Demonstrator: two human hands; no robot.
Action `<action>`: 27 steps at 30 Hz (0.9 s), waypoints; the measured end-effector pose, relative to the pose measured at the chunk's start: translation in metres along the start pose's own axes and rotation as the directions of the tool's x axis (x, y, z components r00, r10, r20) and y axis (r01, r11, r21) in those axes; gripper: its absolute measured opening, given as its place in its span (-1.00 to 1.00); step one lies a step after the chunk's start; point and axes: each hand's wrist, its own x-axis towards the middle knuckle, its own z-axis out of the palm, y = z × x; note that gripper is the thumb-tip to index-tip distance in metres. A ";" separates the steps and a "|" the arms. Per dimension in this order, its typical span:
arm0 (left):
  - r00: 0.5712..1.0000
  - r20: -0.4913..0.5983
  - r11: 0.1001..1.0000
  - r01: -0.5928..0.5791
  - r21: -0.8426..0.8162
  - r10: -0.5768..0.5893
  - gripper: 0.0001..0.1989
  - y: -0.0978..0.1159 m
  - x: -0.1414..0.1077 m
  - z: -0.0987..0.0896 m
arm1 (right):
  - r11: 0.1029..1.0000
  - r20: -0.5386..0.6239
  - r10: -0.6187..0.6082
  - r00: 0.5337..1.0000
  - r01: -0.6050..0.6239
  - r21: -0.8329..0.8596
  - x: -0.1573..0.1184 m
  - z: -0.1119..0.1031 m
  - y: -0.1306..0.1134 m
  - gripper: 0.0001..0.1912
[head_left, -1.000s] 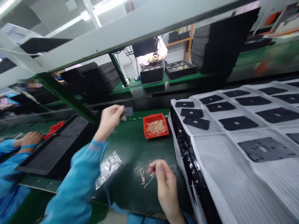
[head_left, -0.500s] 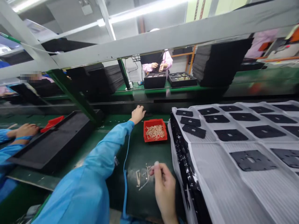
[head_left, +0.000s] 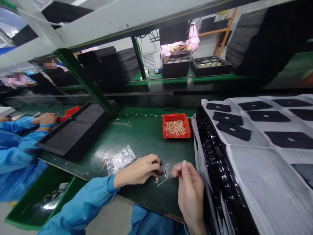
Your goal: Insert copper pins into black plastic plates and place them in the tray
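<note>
My left hand [head_left: 139, 169] reaches over the green work surface, fingers curled downward at a small beige strip [head_left: 156, 178]; whether it pinches the strip is hidden. Beside it lie thin, clear and whitish pieces [head_left: 166, 171], too fine to name. My right hand [head_left: 192, 191] is just to their right, palm turned up and inward, thumb and fingers drawn together; anything between the fingertips is too small to make out. Behind the hands stands a red bin [head_left: 176, 135] filled with thin beige strips [head_left: 174, 128].
Flat black plates [head_left: 233, 130] lie on white sheeting [head_left: 256, 160] stacked at the right. A silvery bag [head_left: 121, 160] and a black tray [head_left: 73, 130] are to the left. A co-worker's hand [head_left: 49, 118] rests beyond the tray. A green bin [head_left: 26, 218] sits below the edge.
My left hand has come back from beside the red bin to the small pieces in front of my right hand. The silvery bag now shows. The view has shifted left and down.
</note>
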 end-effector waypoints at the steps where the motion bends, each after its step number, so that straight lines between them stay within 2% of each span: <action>1: 1.000 0.001 1.000 -0.004 -0.002 0.004 -0.80 -0.004 0.003 0.002 | 1.000 0.001 -0.003 1.000 0.003 -0.009 0.000 0.000 -0.001 -0.55; 7: 1.000 -0.017 0.996 0.014 -0.083 -0.015 -0.83 -0.015 0.011 -0.001 | 0.998 -0.020 -0.032 0.999 0.030 -0.049 0.002 -0.003 -0.002 -0.56; 11: 0.988 -0.122 0.968 0.067 -0.243 -0.099 -0.85 -0.008 0.007 -0.001 | 0.994 -0.018 -0.043 0.999 0.041 -0.100 0.001 -0.005 -0.002 -0.56; 13: 0.957 -0.216 0.927 0.109 -0.358 -0.196 -0.88 -0.001 0.005 0.000 | 0.980 0.009 -0.046 0.999 0.047 -0.195 0.000 -0.004 -0.002 -0.54; 16: 0.882 -0.319 0.822 0.123 -0.557 -0.348 -0.86 0.013 0.003 0.006 | 0.937 0.073 -0.026 0.997 0.049 -0.346 0.000 -0.002 -0.002 -0.51; 18: 0.831 -0.360 0.735 0.085 -0.673 -0.425 -0.83 0.021 0.004 0.012 | 0.921 0.112 -0.003 0.994 0.047 -0.387 0.000 -0.001 -0.002 -0.50; 21: 0.752 -0.418 0.609 -0.028 -0.792 -0.509 -0.79 0.033 0.006 0.022 | 0.933 0.178 0.065 0.982 0.004 -0.359 0.001 0.001 -0.002 -0.49; 23: 0.709 -0.455 0.540 -0.123 -0.833 -0.539 -0.74 0.038 0.008 0.028 | 0.956 0.264 0.156 0.952 -0.078 -0.284 0.001 0.001 -0.003 -0.49; 24: 0.693 -0.470 0.511 -0.169 -0.842 -0.546 -0.71 0.041 0.010 0.031 | 0.962 0.322 0.213 0.922 -0.142 -0.232 0.001 0.002 -0.003 -0.48; 27: 0.658 -0.511 0.448 -0.282 -0.848 -0.553 -0.59 0.045 0.013 0.038 | 0.918 0.503 0.367 0.782 -0.391 -0.061 0.002 0.002 -0.005 -0.49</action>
